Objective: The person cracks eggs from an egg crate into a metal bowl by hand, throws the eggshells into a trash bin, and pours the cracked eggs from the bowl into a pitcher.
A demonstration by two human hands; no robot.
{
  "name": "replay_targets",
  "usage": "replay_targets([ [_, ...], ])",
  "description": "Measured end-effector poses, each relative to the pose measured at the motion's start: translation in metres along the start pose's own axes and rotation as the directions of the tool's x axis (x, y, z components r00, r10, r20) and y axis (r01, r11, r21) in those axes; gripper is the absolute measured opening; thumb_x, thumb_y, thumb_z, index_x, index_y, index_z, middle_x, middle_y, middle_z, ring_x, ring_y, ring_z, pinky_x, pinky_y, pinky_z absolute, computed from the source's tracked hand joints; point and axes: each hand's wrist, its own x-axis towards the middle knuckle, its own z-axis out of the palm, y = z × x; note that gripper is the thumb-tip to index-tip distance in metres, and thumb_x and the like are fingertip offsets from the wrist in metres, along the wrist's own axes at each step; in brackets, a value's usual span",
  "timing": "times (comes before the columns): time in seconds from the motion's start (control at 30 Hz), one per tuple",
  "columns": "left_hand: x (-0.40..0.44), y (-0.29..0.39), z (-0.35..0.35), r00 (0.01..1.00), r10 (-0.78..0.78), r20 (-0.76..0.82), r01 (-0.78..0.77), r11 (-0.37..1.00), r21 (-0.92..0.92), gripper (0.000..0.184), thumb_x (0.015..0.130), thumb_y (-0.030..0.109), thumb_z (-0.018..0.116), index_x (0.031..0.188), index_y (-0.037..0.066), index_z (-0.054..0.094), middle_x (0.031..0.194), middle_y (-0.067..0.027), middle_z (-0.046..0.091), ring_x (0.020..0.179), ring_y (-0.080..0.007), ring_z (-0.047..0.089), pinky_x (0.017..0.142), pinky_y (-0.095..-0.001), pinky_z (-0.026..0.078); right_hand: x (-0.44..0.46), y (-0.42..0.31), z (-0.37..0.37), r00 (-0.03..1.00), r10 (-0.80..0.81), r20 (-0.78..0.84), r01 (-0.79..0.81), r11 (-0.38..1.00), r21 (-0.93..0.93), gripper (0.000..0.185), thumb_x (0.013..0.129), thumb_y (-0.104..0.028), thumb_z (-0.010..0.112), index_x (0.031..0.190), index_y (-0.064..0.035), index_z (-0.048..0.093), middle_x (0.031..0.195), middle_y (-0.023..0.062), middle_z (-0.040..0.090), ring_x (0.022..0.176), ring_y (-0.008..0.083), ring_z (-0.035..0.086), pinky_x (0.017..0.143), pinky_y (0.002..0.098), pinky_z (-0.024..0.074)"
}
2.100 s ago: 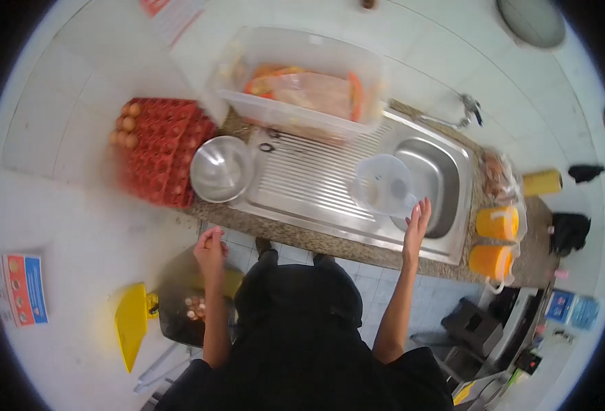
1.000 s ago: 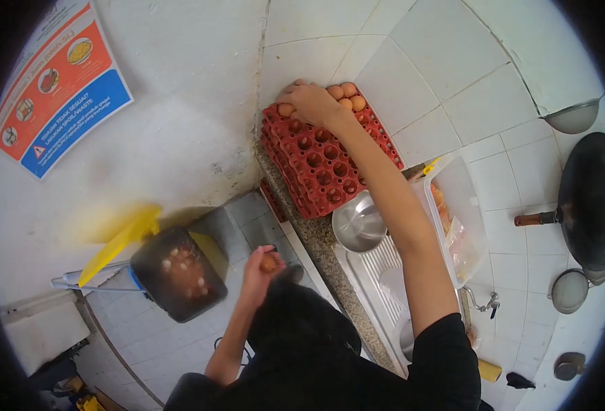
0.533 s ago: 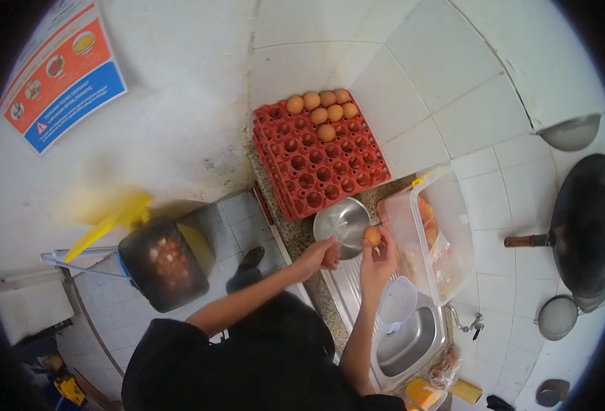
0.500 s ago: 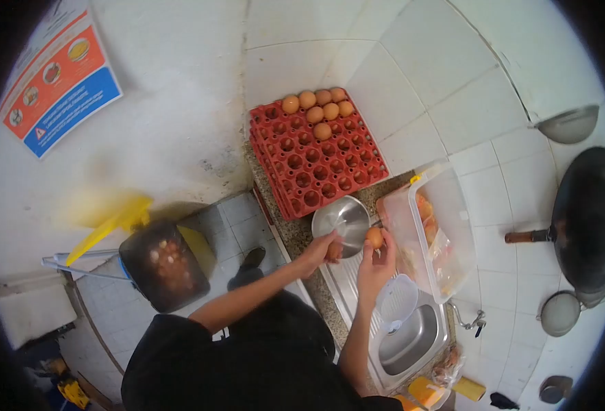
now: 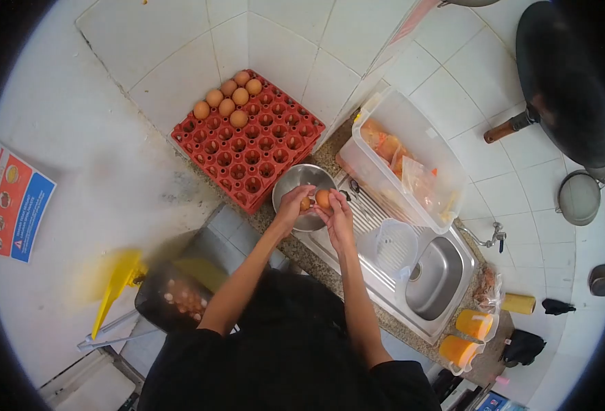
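Observation:
My left hand [image 5: 290, 211] is closed around a brown egg [image 5: 306, 204], which its fingers partly cover. Beside it, my right hand [image 5: 337, 218] grips another brown egg [image 5: 324, 198]. The two eggs are close together; whether they touch or are cracked I cannot tell. Both hands are over a steel bowl [image 5: 286, 179] on the counter, hiding part of its inside. Behind the bowl, a stack of red egg trays [image 5: 237, 154] carries several brown eggs [image 5: 226, 107] in its far-left corner, and many of its sockets hold none.
To the right stands a clear plastic box [image 5: 402, 195] with bagged food. A strainer-like translucent container [image 5: 395, 243] lies beside the steel sink [image 5: 439, 277]. Orange-filled jugs [image 5: 459, 350] stand farther right. On the floor at left is a black-lined bin [image 5: 169, 291] holding eggshells.
My hands have come together over the bowl, each with an egg; before, they were apart. The camera view has turned, so the trays appear farther left.

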Motion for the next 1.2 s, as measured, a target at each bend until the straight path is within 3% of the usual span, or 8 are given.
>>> replay_targets([
  [0.13,0.009,-0.005,-0.014,0.999,0.014,0.035,-0.009,0.989,-0.147,0.049,0.107,0.043,0.041,0.13,0.003,0.057,0.117,-0.0061,0.059,0.111,-0.0205,0.06,0.096,-0.038,0.049,0.009,0.0,-0.008,0.984,0.081,0.158,-0.11,0.976,0.186,0.033,0.102,-0.021,0.059,0.128,-0.0007,0.056,0.118,0.0139,0.064,0.101,0.0241,0.068,0.09,0.0321,0.0562],
  [0.2,0.015,-0.005,-0.02,0.999,-0.022,0.035,0.03,0.973,-0.229,0.049,0.107,0.044,0.04,0.131,0.004,0.057,0.117,-0.006,0.059,0.113,-0.02,0.059,0.097,-0.0378,0.049,0.008,0.013,0.007,0.941,-0.339,-0.015,0.336,0.936,-0.102,0.031,0.101,-0.016,0.06,0.128,-0.0017,0.056,0.118,0.0131,0.064,0.101,0.0243,0.067,0.091,0.032,0.0556],
  [0.33,0.015,-0.003,-0.013,0.998,-0.055,-0.002,0.053,0.966,-0.253,0.049,0.107,0.043,0.039,0.132,0.004,0.055,0.118,-0.0063,0.059,0.115,-0.0212,0.058,0.098,-0.0383,0.047,0.004,0.013,0.022,0.456,-0.749,0.48,0.717,-0.011,-0.697,0.03,0.098,-0.007,0.06,0.127,-0.0023,0.056,0.121,0.0109,0.061,0.103,0.0236,0.065,0.09,0.0351,0.055],
  [0.43,0.017,0.0,-0.009,0.999,-0.036,-0.016,0.031,0.966,-0.257,0.044,0.107,0.038,0.042,0.132,0.004,0.054,0.119,-0.0066,0.06,0.117,-0.0219,0.058,0.1,-0.0382,0.046,0.016,0.032,0.016,0.716,-0.639,0.281,0.627,0.411,-0.662,0.024,0.096,-0.008,0.059,0.12,-0.0045,0.059,0.12,0.011,0.062,0.109,0.0254,0.062,0.089,0.0387,0.0537],
  [0.53,0.023,-0.015,-0.019,0.998,0.016,-0.059,-0.031,0.964,-0.263,0.038,0.105,0.03,0.047,0.132,0.003,0.055,0.12,-0.0069,0.06,0.117,-0.0213,0.057,0.101,-0.0371,0.046,0.024,0.026,0.002,0.983,-0.164,-0.087,0.173,0.978,0.115,0.016,0.096,-0.014,0.057,0.111,-0.0062,0.059,0.108,0.0094,0.062,0.106,0.0212,0.061,0.083,0.0365,0.0538],
  [0.9,0.016,0.002,-0.018,0.976,0.123,0.181,-0.153,0.975,0.163,0.036,0.104,0.014,0.049,0.138,0.003,0.056,0.124,-0.0063,0.064,0.107,-0.0153,0.061,0.095,-0.0302,0.048,0.042,0.019,0.003,0.985,0.013,0.171,0.077,0.857,-0.51,0.038,0.097,-0.027,0.059,0.124,-0.0003,0.062,0.086,0.0055,0.069,0.057,0.0111,0.059,0.05,0.025,0.0453],
  [1.0,0.019,0.005,-0.027,0.934,0.263,0.243,-0.357,0.654,0.667,0.036,0.102,0.012,0.05,0.135,-0.001,0.057,0.115,-0.0125,0.069,0.102,-0.0219,0.067,0.092,-0.0326,0.051,0.059,0.017,-0.005,0.969,-0.073,0.237,0.221,0.687,-0.692,0.036,0.094,-0.026,0.06,0.117,0.0005,0.068,0.087,0.0093,0.072,0.06,0.0148,0.062,0.054,0.0286,0.0481],
  [1.2,0.019,0.011,-0.023,0.814,0.448,0.37,-0.544,0.366,0.755,0.036,0.096,0.002,0.053,0.131,-0.006,0.057,0.116,-0.0291,0.064,0.112,-0.0428,0.061,0.097,-0.0434,0.05,0.079,0.024,-0.016,0.902,-0.211,0.377,0.432,0.426,-0.795,0.033,0.091,-0.019,0.062,0.117,0.0002,0.07,0.08,0.0077,0.072,0.057,0.0114,0.062,0.056,0.0287,0.0507],
])
